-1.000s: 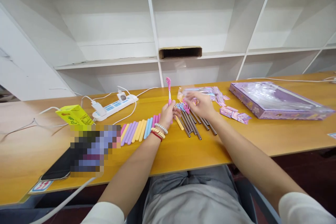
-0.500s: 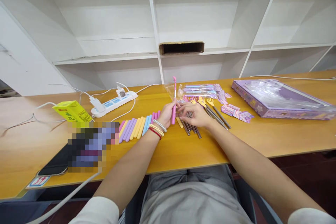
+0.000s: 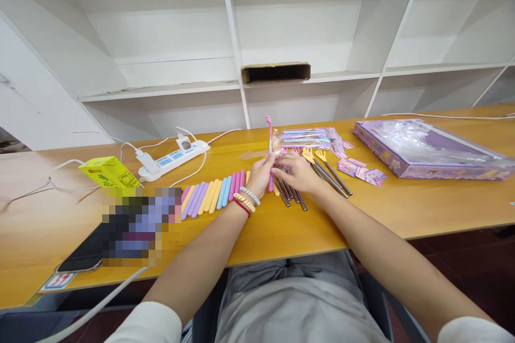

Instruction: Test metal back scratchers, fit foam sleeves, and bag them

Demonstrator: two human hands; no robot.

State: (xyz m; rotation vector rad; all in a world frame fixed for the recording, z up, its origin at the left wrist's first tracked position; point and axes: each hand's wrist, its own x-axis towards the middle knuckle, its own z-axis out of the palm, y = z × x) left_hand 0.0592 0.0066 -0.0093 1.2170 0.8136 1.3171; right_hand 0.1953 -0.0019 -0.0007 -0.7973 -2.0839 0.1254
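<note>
My left hand [image 3: 262,176] is closed around a pink back scratcher [image 3: 269,127], held upright with its claw end on top and a short metal shaft below. Against it, at the handle, my right hand [image 3: 296,172] has its fingers curled in; their tips are partly hidden. Under and beyond the right hand lie metal back-scratcher rods [image 3: 302,203] with pink claws, and to the right are more with yellow claws [image 3: 322,155]. Left of my hands is a row of coloured handle tubes [image 3: 206,196] in pink, yellow, purple and blue.
Bagged back scratchers [image 3: 308,136] lie behind my hands, with printed cards [image 3: 356,167] to their right. A purple box [image 3: 406,169] holds clear plastic bags. At left are a power strip [image 3: 173,161], a yellow-green carton [image 3: 108,172] and a phone [image 3: 82,249]. White shelving [image 3: 235,37] stands behind.
My right hand has closed in against my left at the pink back scratcher. The back scratcher's handle now sits lower and more hidden behind my fingers.
</note>
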